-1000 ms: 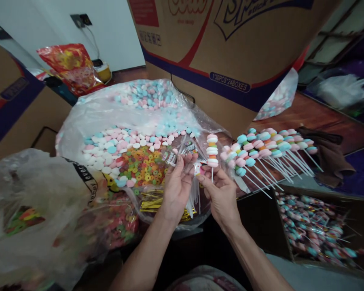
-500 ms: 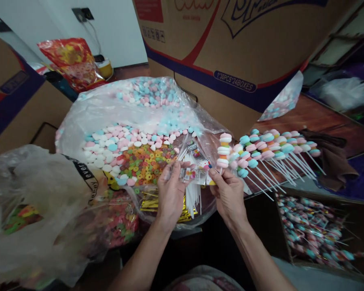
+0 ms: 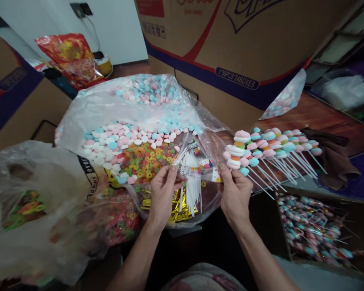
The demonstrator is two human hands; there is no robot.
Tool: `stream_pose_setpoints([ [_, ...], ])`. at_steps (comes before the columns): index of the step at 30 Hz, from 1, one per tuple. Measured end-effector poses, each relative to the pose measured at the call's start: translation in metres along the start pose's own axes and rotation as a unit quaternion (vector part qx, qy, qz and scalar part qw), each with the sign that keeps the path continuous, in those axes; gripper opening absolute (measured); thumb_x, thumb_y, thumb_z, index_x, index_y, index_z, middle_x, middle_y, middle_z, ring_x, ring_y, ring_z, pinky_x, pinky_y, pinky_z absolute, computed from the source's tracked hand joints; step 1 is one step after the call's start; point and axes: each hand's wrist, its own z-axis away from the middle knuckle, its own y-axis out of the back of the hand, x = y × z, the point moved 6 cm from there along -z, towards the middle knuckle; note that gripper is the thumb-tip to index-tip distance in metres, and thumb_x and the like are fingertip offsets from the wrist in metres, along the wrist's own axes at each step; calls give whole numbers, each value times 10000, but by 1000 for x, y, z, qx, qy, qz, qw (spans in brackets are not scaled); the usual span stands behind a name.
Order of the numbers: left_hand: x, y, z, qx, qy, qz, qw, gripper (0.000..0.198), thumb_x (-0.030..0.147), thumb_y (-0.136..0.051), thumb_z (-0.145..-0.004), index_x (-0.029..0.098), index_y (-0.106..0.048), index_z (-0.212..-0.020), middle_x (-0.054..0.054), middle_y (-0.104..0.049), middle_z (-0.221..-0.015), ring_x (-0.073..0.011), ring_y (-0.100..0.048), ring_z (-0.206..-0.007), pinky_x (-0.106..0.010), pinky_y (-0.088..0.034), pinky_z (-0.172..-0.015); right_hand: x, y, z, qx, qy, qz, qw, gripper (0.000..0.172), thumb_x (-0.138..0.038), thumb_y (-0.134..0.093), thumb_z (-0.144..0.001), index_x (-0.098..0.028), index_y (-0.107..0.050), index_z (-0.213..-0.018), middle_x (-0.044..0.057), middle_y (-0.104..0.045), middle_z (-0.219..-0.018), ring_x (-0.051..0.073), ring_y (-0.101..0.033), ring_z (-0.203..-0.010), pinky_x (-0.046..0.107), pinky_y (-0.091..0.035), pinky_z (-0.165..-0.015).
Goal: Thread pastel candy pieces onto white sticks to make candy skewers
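My left hand [image 3: 162,192] pinches one end of a small clear printed plastic bag [image 3: 197,173]. The bag is stretched across to my right hand [image 3: 235,188], whose thumb and fingers grip its other end. A marshmallow candy skewer [image 3: 238,149], pink, white and orange, stands up from the right hand; its stick is hidden by the fingers. Under and between the hands are white sticks [image 3: 194,194], gold twist ties [image 3: 176,208] and more printed bags [image 3: 195,146]. Ring gummies [image 3: 148,161] and pastel marshmallows [image 3: 109,145] lie just left of them.
Finished-looking candy skewers [image 3: 279,145] lie in a row on the right. Below them, a box [image 3: 286,242] holds many wrapped skewers. A large carton [image 3: 200,48] stands behind, a plastic bag of gummies [image 3: 63,194] at left, a red packet [image 3: 69,60] at back.
My hands have moved apart, the left one leftward and the right one rightward, pulling the clear bag straighter. The candy skewer has shifted right along with my right hand.
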Motion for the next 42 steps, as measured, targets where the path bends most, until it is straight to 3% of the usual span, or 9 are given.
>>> stream_pose_setpoints([
  [6, 1, -1, -1, 3, 36, 42, 998, 317, 398, -825, -655, 161, -648, -768, -5, -642, -705, -133, -644, -656, -244, -532, -625, -5, 0, 1, -40, 46, 42, 997, 335, -494, -677, -818, -162, -658, -780, -18, -496, -632, 116, -441, -611, 232, -398, -524],
  [11, -4, -3, -5, 34, -44, 63, 996, 370, 429, -773, -736, 170, -542, -606, 57, -472, -531, -60, -447, -477, -183, -422, -507, -6, -2, 2, -44, 48, 35, 997, 340, -494, -696, -797, -166, -708, -883, 0, -579, -673, 138, -499, -640, 252, -428, -554],
  [13, -5, -3, -5, 40, -58, 45, 996, 388, 486, -727, -775, 173, -558, -621, 48, -478, -533, -69, -451, -477, -191, -394, -480, -7, 0, 0, -40, 48, 31, 998, 343, -498, -695, -799, -164, -713, -876, 9, -608, -705, 145, -522, -663, 262, -447, -584],
  [19, -4, -7, -13, -13, 41, 78, 996, 331, 406, -826, -665, 157, -691, -835, -13, -650, -771, -103, -574, -606, -213, -453, -537, -9, 1, -3, -74, 50, 46, 995, 340, -478, -714, -790, -160, -737, -908, 41, -656, -770, 182, -559, -745, 311, -487, -666],
  [23, 8, -4, -11, 24, -58, 35, 997, 325, 386, -815, -693, 156, -592, -639, 38, -513, -606, -74, -452, -552, -187, -378, -518, -5, 0, -2, -68, 44, 24, 996, 326, -449, -718, -798, -160, -735, -947, 41, -665, -826, 179, -564, -768, 318, -493, -702],
  [27, 13, -2, -6, 73, -132, -52, 987, 415, 461, -724, -790, 177, -494, -592, 53, -375, -565, -75, -344, -513, -196, -303, -465, 1, -1, 0, -37, 29, 16, 999, 310, -457, -712, -805, -148, -702, -785, 1, -586, -691, 142, -507, -667, 285, -459, -645],
  [31, 6, -4, -12, 56, -88, -21, 994, 389, 540, -672, -808, 186, -571, -681, 51, -432, -565, -79, -369, -477, -208, -310, -431, -3, 0, -1, -18, 30, 16, 999, 323, -463, -706, -808, -151, -672, -732, -18, -542, -643, 129, -469, -631, 271, -429, -615],
  [36, -2, -7, -2, 41, -20, 127, 991, 448, 622, -665, -772, 186, -633, -870, -11, -627, -733, -115, -577, -623, -226, -463, -578, -19, 2, -3, 15, 84, 59, 995, 297, -413, -687, -824, -155, -648, -682, -24, -502, -647, 125, -444, -654, 269, -415, -654],
  [42, -13, -21, 16, 29, 82, 192, 978, 296, 355, -813, -714, 164, -641, -862, -1, -663, -812, -116, -638, -666, -215, -472, -570, -22, -4, 1, 20, 100, 84, 991, 303, -428, -656, -837, -158, -645, -701, -11, -541, -668, 140, -471, -665, 281, -414, -656],
])
